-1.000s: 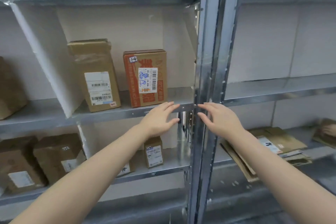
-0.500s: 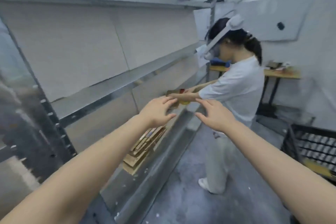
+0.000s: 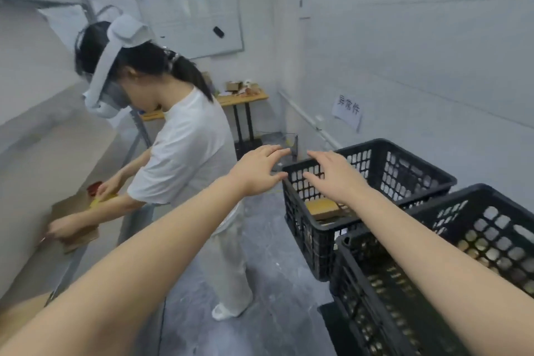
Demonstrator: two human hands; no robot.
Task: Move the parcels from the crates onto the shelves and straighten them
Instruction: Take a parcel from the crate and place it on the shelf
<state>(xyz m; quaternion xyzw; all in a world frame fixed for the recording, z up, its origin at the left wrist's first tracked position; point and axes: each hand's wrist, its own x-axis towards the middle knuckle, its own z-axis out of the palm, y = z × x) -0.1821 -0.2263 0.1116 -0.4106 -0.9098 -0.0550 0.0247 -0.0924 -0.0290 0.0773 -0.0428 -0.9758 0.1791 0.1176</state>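
Observation:
Two black plastic crates stand on the floor at the right. The far crate (image 3: pixel 404 170) holds a brown cardboard parcel (image 3: pixel 322 208) at its bottom. The near crate (image 3: pixel 433 269) shows tan parcels through its mesh wall. My left hand (image 3: pixel 257 173) hovers with relaxed fingers just left of the far crate's corner, holding nothing. My right hand (image 3: pixel 332 173) hovers above that crate's near rim, fingers spread and empty. The metal shelves (image 3: pixel 43 153) run along the left, blurred.
Another person in a white shirt (image 3: pixel 187 153) stands between me and the shelves, handling flat brown parcels (image 3: pixel 78 220) there. A small table (image 3: pixel 245 98) and a whiteboard (image 3: pixel 196 20) are at the back wall. Grey floor (image 3: pixel 260 283) lies between person and crates.
My view has swung right from the shelves to the crates. Both empty hands stayed stretched out in front and now hang over the far crate.

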